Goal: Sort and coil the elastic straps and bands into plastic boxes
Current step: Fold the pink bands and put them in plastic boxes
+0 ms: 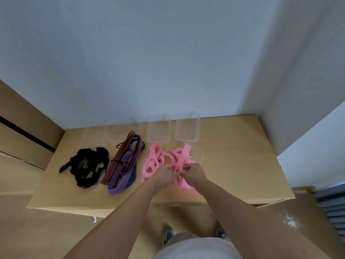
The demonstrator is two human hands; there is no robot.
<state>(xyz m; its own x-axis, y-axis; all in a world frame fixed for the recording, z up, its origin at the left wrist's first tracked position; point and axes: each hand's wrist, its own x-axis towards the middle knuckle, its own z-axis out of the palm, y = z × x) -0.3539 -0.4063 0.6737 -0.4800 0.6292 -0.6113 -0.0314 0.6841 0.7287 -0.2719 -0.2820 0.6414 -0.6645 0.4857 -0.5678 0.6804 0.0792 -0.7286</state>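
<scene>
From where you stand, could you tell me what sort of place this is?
Probably a plain room at home or a small workspace: a table in a corner of bare pale walls, a large brown box beside it, and clear plastic boxes behind the pink bands.

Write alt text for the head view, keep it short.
The left hand and right hand grip a tangle of pink bands on a wooden table. To the left of it lie purple and striped straps, then black straps. Clear plastic boxes stand behind them near the wall.
</scene>
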